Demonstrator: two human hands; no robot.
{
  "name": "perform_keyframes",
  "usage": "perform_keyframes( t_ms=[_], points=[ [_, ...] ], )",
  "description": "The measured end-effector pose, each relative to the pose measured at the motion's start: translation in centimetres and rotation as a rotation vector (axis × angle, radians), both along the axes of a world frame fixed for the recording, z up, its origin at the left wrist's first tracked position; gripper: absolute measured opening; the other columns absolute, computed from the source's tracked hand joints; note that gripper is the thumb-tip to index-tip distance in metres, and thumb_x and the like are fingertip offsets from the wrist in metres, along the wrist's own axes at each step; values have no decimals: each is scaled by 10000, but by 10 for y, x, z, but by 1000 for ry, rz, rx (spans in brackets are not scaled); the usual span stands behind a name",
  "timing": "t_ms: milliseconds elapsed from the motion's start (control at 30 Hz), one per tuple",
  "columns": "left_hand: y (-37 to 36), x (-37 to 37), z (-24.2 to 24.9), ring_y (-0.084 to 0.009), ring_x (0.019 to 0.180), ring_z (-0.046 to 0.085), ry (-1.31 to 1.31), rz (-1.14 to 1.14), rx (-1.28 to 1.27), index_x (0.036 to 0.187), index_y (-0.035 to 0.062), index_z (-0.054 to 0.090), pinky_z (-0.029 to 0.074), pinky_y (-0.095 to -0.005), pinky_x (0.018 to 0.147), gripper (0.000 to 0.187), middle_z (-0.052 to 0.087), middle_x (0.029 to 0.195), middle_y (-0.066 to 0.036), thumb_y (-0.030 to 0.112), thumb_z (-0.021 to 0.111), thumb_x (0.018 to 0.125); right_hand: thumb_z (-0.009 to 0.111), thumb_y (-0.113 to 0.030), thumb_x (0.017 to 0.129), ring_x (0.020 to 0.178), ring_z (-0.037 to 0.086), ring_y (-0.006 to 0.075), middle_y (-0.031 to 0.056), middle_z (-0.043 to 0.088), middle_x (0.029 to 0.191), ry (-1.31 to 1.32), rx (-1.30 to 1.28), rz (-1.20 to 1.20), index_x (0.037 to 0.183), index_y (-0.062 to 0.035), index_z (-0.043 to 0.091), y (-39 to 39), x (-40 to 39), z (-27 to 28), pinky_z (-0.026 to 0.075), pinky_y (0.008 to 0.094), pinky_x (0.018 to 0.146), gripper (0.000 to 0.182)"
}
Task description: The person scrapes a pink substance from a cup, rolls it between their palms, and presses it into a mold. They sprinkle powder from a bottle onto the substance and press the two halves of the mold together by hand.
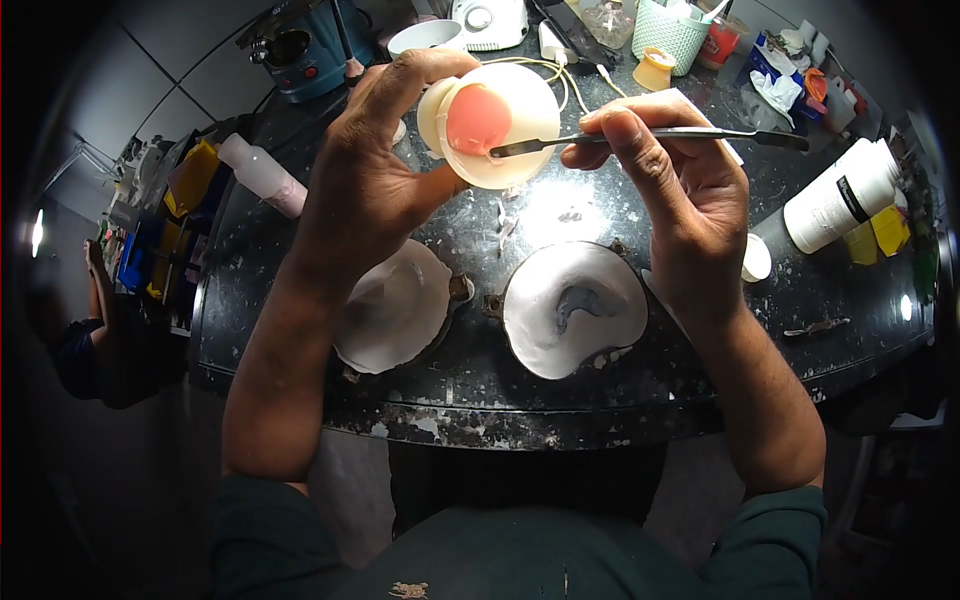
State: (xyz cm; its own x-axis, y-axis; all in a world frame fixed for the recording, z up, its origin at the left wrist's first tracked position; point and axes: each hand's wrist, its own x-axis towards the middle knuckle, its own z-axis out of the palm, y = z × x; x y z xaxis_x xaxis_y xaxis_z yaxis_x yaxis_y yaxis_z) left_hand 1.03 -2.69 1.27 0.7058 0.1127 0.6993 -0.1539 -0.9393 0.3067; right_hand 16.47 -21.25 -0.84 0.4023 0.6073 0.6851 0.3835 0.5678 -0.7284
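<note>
My left hand (375,165) grips a cream-coloured mixing cup (530,110) by its side, tilted so that its inside faces me. Pink material (478,118) lies in the cup. Between the thumb and fingers of my right hand (685,180) is a slim metal spatula (735,132), its blade tip at the lower edge of the pink material. Beneath my hands lie two white plaster-filled mould halves: the left one (395,310) partly behind my left forearm, the right one (535,340) with a grey curved hollow.
On the black, speckled bench (480,395) a pinkish bottle (265,178) stands at left and a white labelled bottle (845,195) at right. A white cap (756,258) sits near my right wrist. Cables, a green basket (668,38) and a white bowl (427,37) are at the back.
</note>
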Motion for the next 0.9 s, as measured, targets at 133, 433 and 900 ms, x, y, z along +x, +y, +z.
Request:
perform_keyframes(
  t_ms=[133,433,900],
  points=[
    [-3,4,-2,-284,1089,619,-84,26,-125,1219,128,604,483,-415,965,562,675,1179,-99,157,856,718,630,-135,1011,891,729,184,126,731,939,53,-53,73,1054,28,666,-2,2,1,569,300,835,172],
    [2,5,-1,-230,1172,619,-100,32,55,1227,96,580,468,-379,1044,517,664,1248,-86,89,833,776,620,-126,1013,915,733,192,122,732,942,-52,59,-80,1047,17,671,2,8,1,567,299,848,156],
    [2,4,-3,-231,1120,631,-122,62,-9,1216,93,589,486,-386,997,521,662,1197,-81,113,832,756,617,-145,1018,897,716,163,109,746,895,62,-76,0,1017,6,685,3,6,-3,548,295,865,165]
  ],
)
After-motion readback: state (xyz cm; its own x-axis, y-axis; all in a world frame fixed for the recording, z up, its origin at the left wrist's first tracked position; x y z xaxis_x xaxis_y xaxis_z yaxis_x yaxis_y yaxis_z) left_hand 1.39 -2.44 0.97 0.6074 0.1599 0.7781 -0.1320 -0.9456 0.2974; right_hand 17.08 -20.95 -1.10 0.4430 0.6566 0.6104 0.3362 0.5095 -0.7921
